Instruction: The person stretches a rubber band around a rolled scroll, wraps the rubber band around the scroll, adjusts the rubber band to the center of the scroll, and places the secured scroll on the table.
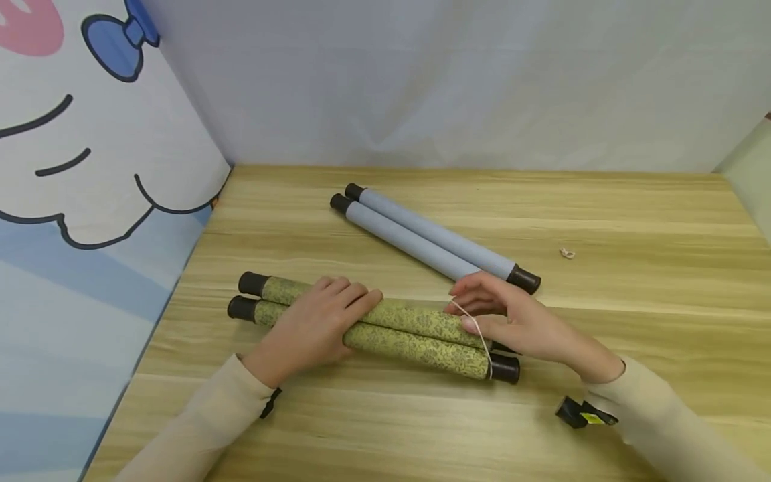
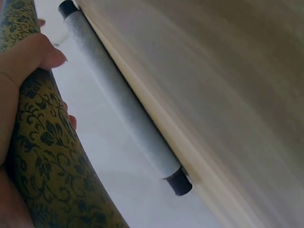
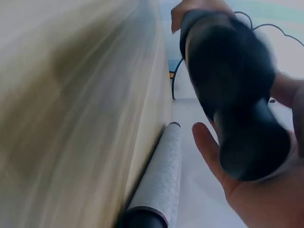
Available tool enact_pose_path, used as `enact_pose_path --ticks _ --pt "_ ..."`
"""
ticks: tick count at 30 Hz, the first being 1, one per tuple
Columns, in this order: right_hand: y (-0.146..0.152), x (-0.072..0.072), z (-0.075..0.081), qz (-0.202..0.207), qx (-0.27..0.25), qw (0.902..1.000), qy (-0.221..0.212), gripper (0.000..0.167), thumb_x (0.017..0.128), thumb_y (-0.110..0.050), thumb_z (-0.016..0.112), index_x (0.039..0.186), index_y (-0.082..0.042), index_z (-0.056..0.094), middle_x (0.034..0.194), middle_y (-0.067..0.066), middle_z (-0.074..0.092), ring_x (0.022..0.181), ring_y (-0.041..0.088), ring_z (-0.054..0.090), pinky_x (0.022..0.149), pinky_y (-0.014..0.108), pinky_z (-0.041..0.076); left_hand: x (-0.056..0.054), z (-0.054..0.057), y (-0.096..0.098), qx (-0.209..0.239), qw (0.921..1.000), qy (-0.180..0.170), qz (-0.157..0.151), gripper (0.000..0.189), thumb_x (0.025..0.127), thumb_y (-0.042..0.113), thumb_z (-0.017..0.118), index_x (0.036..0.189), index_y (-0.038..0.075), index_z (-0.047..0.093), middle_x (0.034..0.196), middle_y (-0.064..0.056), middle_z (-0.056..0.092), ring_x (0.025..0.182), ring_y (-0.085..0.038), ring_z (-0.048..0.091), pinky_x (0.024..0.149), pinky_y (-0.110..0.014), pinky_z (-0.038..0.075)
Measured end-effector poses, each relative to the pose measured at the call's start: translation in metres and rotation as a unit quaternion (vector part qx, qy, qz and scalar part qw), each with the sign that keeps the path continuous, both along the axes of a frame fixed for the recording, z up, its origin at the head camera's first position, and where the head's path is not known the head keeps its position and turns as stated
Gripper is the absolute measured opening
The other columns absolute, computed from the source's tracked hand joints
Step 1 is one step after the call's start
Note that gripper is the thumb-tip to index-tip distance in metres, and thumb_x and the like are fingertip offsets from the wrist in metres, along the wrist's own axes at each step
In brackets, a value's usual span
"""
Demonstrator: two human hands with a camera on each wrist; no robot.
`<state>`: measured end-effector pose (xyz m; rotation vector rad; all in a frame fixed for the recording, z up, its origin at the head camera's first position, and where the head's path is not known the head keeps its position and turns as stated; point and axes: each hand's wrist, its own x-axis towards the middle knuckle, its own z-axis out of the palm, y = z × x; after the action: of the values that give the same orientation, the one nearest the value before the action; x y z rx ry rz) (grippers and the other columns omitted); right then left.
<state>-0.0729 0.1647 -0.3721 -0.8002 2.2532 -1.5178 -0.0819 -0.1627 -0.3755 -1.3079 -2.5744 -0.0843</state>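
Cord at the green scroll's end!

Head view: left grip curled round the green scroll over the bench; right grip at its right end, white cord against it, pinched or not, can't tell. Blue scroll beyond the green scroll. Left wrist: patterned green scroll in hand. Right wrist: dark knobs cap the green scroll.
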Motion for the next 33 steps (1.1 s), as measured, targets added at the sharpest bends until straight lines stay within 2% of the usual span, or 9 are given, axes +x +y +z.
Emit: enact_pose_path --ticks 3,7,11,16,20,24,28,31,33 --pt "-0.001 -0.001 0.001 0.044 0.021 0.9979 0.042 0.038 0.095 -0.008 0.063 0.131 -0.011 0.052 0.122 0.005 0.066 0.114 0.009 0.064 0.099 0.029 0.054 -0.001 -0.001 0.0 0.007 0.9999 -0.008 -0.005 0.088 0.056 0.034 0.095 0.134 0.013 0.059 0.115 -0.002 0.067 0.105 -0.022 0.063 0.097 -0.04 0.052" --pt "0.0 -0.003 0.001 0.063 0.007 0.9968 0.049 0.034 0.092 0.001 0.06 0.124 -0.01 0.055 0.122 0.007 0.06 0.115 0.011 0.061 0.099 0.033 0.055 -0.002 -0.001 0.0 0.009 1.0 -0.002 0.001 0.09 0.055 0.036 0.095 0.134 0.014 0.059 0.115 -0.001 0.067 0.104 -0.022 0.064 0.098 -0.04 0.052" --pt "0.004 -0.006 0.004 0.001 -0.012 0.9952 0.097 0.033 0.087 0.011 0.058 0.112 -0.011 0.059 0.117 0.005 0.057 0.11 0.009 0.058 0.096 0.031 0.056 -0.003 0.0 0.001 -0.002 0.9999 0.006 0.008 0.089 0.055 0.038 0.095 0.133 0.015 0.059 0.113 -0.001 0.067 0.103 -0.022 0.064 0.095 -0.04 0.053" --pt "0.013 -0.003 0.009 -0.09 0.004 0.9767 0.195 0.034 0.084 0.012 0.063 0.104 -0.016 0.064 0.111 0.0 0.06 0.105 0.004 0.056 0.094 0.017 0.051 -0.004 0.001 0.0 -0.011 0.999 -0.01 0.042 0.086 0.058 0.041 0.093 0.133 0.015 0.058 0.114 -0.003 0.066 0.104 -0.023 0.063 0.093 -0.042 0.053" --pt "0.017 0.002 0.011 -0.121 0.009 0.9647 0.234 0.032 0.08 0.012 0.068 0.098 -0.015 0.066 0.107 -0.001 0.062 0.102 0.003 0.055 0.09 0.013 0.046 -0.005 0.004 -0.003 -0.022 0.9962 -0.02 0.081 0.09 0.058 0.045 0.093 0.134 0.015 0.057 0.117 -0.004 0.065 0.105 -0.024 0.062 0.093 -0.043 0.052" --pt "0.015 0.007 0.01 -0.136 0.026 0.9573 0.254 0.028 0.077 0.007 0.074 0.087 -0.018 0.068 0.09 -0.007 0.062 0.082 0.004 0.055 0.072 0.014 0.047 -0.007 0.004 -0.004 -0.023 0.9953 -0.015 0.093 0.09 0.058 0.046 0.093 0.135 0.015 0.058 0.116 -0.005 0.066 0.105 -0.025 0.062 0.091 -0.043 0.053" --pt "0.004 0.014 0.008 -0.148 0.143 0.9239 0.323 0.018 0.075 -0.013 0.083 0.074 -0.023 0.068 0.066 -0.013 0.053 0.059 0.0 0.045 0.052 0.014 0.039 -0.006 0.003 -0.004 -0.017 0.9952 -0.005 0.097 0.088 0.059 0.047 0.092 0.134 0.015 0.058 0.114 -0.005 0.066 0.102 -0.025 0.063 0.089 -0.043 0.054" --pt "-0.007 0.02 0.007 -0.169 0.234 0.887 0.36 0.018 0.074 -0.029 0.084 0.069 -0.023 0.068 0.059 -0.014 0.05 0.055 -0.003 0.041 0.048 0.014 0.034 -0.005 0.002 -0.003 -0.015 0.9948 0.004 0.101 0.089 0.058 0.047 0.093 0.134 0.015 0.058 0.114 -0.005 0.066 0.102 -0.025 0.063 0.09 -0.043 0.054" --pt "-0.013 0.023 0.007 -0.191 0.264 0.8733 0.362 0.019 0.074 -0.032 0.084 0.07 -0.021 0.069 0.058 -0.013 0.053 0.054 -0.003 0.042 0.047 0.016 0.035 -0.004 0.002 -0.002 -0.014 0.9945 0.013 0.103 0.09 0.057 0.047 0.093 0.134 0.015 0.058 0.114 -0.005 0.066 0.102 -0.025 0.064 0.09 -0.043 0.054"
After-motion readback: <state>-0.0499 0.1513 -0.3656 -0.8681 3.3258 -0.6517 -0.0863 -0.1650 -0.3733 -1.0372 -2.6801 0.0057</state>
